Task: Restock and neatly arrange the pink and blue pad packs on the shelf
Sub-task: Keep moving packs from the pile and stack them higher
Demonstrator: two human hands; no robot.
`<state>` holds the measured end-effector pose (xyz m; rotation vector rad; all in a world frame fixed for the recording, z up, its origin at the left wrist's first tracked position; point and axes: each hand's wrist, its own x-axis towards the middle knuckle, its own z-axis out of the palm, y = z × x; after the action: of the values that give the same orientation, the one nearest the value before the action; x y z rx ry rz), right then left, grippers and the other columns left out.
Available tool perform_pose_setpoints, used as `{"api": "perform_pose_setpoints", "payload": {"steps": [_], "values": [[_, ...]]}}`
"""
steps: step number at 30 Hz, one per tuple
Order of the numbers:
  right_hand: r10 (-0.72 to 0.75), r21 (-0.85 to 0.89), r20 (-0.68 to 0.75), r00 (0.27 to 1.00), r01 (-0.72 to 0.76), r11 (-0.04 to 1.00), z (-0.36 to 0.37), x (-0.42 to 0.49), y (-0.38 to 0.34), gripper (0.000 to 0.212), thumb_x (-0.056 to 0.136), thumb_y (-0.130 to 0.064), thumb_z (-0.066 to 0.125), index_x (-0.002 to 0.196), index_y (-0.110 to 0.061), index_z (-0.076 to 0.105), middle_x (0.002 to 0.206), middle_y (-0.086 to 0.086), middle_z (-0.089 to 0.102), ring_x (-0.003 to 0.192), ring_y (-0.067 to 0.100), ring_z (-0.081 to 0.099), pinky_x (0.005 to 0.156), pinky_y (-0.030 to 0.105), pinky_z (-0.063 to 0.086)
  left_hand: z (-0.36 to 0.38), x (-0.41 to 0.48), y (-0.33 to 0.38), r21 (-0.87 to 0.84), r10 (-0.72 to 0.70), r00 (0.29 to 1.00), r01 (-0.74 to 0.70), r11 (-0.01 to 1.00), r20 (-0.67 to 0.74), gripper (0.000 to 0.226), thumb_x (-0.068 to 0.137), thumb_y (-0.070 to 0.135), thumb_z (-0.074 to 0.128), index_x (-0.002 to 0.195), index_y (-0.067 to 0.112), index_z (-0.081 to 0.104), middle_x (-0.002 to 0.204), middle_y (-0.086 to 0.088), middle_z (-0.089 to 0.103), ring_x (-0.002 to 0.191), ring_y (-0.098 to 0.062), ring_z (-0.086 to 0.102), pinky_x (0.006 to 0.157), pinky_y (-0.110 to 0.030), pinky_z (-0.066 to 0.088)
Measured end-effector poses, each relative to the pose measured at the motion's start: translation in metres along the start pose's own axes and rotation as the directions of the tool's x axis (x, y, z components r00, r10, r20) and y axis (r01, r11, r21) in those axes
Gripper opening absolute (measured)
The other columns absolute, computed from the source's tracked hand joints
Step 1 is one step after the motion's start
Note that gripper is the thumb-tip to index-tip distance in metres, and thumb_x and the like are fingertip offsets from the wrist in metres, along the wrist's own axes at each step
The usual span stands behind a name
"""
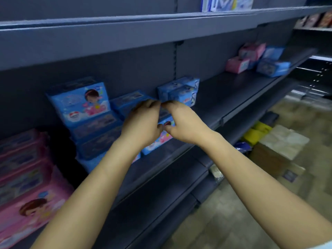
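Head view showed a long grey shelf (233, 90) running off to the right. At its left end lay a stack of pink pad packs (27, 177), and just beside it a taller stack of blue pad packs (86, 108) topped by one upright pack. A loose cluster of pink and blue packs (256, 60) sat well apart at the far right. Just right of the blue stack, a single blue pack (158, 142) appeared to rest upright on the shelf, gripped by both hands. The left hand (142, 124) and right hand (185, 123) each curled their fingers over its top, thumbs pressed to the front. The pack looked light, soft-filled and film-wrapped. It would likely squash and slip, so its top corners or short ends seemed the soundest hold.
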<state>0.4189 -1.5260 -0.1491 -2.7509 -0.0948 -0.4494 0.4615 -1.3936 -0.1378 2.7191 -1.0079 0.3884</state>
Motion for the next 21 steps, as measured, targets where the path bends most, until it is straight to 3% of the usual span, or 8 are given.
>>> {"api": "perform_pose_setpoints", "payload": {"steps": [2,8,13,18,21], "values": [[0.021,-0.021,0.001,1.000,-0.021,1.000,-0.011,-0.007,0.031,0.056,0.078,-0.017,0.064,0.131,-0.009,0.049,0.125,0.010,0.055,0.117,0.027,0.049,0.093,0.033,0.043,0.010,0.017,0.027,-0.022,0.017,1.000,-0.017,1.000,0.010,0.055,0.084,0.027,0.067,0.132,0.011,0.046,0.135,-0.009,0.049,0.123,-0.029,0.046,0.097,-0.038,0.039],[0.077,-0.047,-0.009,0.997,-0.077,0.996,-0.041,-0.031,0.113,0.060,0.080,-0.019,0.066,0.135,-0.009,0.046,0.132,0.006,0.052,0.123,0.024,0.046,0.101,0.037,0.041,0.037,0.057,0.102,-0.042,0.085,0.995,-0.082,0.996,0.056,0.055,0.087,0.029,0.065,0.135,0.013,0.043,0.135,-0.006,0.049,0.122,-0.026,0.047,0.091,-0.038,0.044],[0.164,-0.030,-0.041,0.986,-0.166,0.986,-0.061,-0.049,0.171,0.047,0.079,-0.016,0.065,0.124,-0.013,0.052,0.113,-0.004,0.054,0.114,0.021,0.050,0.091,0.029,0.042,0.054,0.090,0.157,-0.071,0.149,0.983,-0.142,0.987,0.108,0.050,0.090,0.028,0.059,0.134,0.013,0.043,0.135,-0.006,0.048,0.119,-0.027,0.049,0.089,-0.040,0.045],[0.235,-0.059,-0.057,0.970,-0.239,0.969,-0.078,-0.053,0.220,0.060,0.083,-0.020,0.067,0.137,-0.012,0.045,0.133,0.004,0.052,0.125,0.022,0.045,0.102,0.034,0.040,0.078,0.132,0.194,-0.076,0.206,0.968,-0.196,0.978,0.146,0.057,0.089,0.030,0.061,0.138,0.012,0.040,0.140,-0.007,0.046,0.122,-0.029,0.048,0.093,-0.042,0.045],[0.282,-0.073,-0.051,0.958,-0.285,0.956,-0.081,-0.046,0.251,0.058,0.082,-0.012,0.064,0.137,-0.011,0.045,0.132,0.005,0.052,0.124,0.023,0.046,0.101,0.032,0.041,0.098,0.162,0.210,-0.086,0.223,0.961,-0.211,0.974,0.162,0.055,0.088,0.030,0.061,0.136,0.011,0.042,0.137,-0.008,0.048,0.120,-0.028,0.049,0.090,-0.041,0.046]]}}
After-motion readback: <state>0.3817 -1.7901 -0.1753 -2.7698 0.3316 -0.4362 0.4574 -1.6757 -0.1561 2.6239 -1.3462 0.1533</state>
